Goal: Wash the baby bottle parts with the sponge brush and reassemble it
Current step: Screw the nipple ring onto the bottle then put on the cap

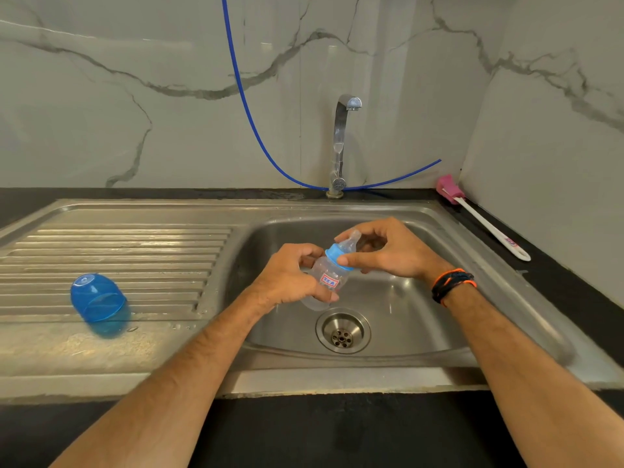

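Two hands over a steel sink (pixel 439 231), basin dull and wet around the round drain (pixel 342 331). Left hand (pixel 287 282) curled around the clear baby bottle (pixel 329 275), tilted above the basin, small red-edged label facing up. Right hand (pixel 395 251) pinching the blue collar ring (pixel 337 256) between thumb and fingers, clear teat (pixel 351 239) poking out toward the palm. Black-and-orange band (pixel 452 283) on the right wrist. Blue cap (pixel 98 298) lying mouth-down on the ribbed draining board (pixel 118 258), well apart at left. Pink-headed sponge brush (pixel 479 217) resting on the black counter (pixel 557 275) along the right wall. Chrome tap (pixel 341 143) behind the basin, thin blue hose (pixel 250 113) looping down the grey-veined marble wall (pixel 135 96).
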A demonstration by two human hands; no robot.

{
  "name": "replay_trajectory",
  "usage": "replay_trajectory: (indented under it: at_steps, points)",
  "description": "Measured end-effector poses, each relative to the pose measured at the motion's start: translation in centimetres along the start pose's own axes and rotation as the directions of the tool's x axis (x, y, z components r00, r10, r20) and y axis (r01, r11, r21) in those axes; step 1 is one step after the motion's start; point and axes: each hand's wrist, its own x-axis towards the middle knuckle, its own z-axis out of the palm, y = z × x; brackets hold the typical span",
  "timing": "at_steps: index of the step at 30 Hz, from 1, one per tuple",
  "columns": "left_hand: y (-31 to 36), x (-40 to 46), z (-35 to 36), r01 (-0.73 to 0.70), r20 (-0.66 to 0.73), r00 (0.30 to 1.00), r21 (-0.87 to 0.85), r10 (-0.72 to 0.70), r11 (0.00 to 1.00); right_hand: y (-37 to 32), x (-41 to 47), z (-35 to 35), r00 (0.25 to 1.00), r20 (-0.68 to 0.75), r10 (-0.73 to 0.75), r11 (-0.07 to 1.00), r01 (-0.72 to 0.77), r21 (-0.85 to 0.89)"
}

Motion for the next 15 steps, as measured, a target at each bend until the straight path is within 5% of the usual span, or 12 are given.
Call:
replay_trajectory:
  at_steps: [4,9,13,15]
  points:
    - [-0.1,-0.1,0.1,-0.014,-0.033,0.999,-0.007,0.014,1.0,-0.7,-0.3,0.5,0.992,-0.118,0.048,0.999,-0.05,-0.009]
    - [0.3,0.0,0.2,0.016,-0.067,0.997,-0.129,-0.025,0.992,-0.9,-0.1,0.8,0.976,-0.218,0.012,0.973,-0.062,-0.224]
    - [0.1,0.2,0.0,0.042,-0.092,0.994,-0.2,-0.061,0.979,-0.1,0.2,-0.2,0.999,-0.046,0.014,0.979,-0.004,0.205]
    - [0.1,0.3,0.1,0.052,-0.087,0.994,-0.201,-0.071,0.978,0.4,0.4,0.1,0.999,-0.022,-0.036,0.972,0.04,0.233]
